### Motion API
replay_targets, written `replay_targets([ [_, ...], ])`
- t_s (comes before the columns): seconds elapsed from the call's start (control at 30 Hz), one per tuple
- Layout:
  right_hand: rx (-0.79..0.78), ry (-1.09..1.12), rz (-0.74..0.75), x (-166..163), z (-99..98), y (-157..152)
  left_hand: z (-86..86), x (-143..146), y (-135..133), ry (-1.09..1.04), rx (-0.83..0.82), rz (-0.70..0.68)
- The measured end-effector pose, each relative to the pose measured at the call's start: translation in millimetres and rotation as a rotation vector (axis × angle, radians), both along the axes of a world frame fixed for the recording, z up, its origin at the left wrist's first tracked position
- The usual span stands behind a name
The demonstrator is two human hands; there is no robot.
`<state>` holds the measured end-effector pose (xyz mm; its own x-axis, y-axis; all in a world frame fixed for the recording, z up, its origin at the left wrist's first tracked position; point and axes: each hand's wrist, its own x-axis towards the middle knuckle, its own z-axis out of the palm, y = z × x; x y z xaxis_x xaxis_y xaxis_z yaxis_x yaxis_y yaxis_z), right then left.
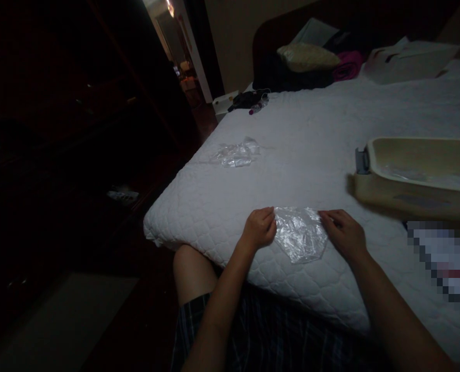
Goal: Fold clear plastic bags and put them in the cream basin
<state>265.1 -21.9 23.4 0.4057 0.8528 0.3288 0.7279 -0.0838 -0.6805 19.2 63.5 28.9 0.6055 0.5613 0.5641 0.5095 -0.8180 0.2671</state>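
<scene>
A clear plastic bag [300,233] lies flat on the white quilted mattress [311,139] near its front edge. My left hand [258,228] pinches the bag's upper left edge with curled fingers. My right hand [344,231] rests on the bag's right edge, its fingers bent and pressing down on the plastic. A second crumpled clear plastic bag [236,153] lies farther away toward the mattress's left edge, untouched.
A beige plastic basin [415,175] stands on the mattress at the right, close to my right hand. Pillows and clothes [311,59] are heaped at the far end beside a white box [408,62]. The floor to the left is dark, with a doorway [179,57] beyond.
</scene>
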Motion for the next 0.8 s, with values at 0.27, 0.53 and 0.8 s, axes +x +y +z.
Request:
replay_targets([
  [0.27, -0.061, -0.096, -0.003, 0.5, -1.2, 1.3, -1.1, -1.0, 0.4, -0.044, 0.007, -0.017],
  [0.53, -0.022, -0.001, -0.023, 0.7, -3.0, 2.1, 0.0, -0.1, 0.4, -0.117, 0.033, 0.025],
  [0.8, -0.044, 0.301, -0.135, 8.8, 4.8, 3.5, 9.3, -2.0, -0.8, -0.538, -0.727, 0.324],
])
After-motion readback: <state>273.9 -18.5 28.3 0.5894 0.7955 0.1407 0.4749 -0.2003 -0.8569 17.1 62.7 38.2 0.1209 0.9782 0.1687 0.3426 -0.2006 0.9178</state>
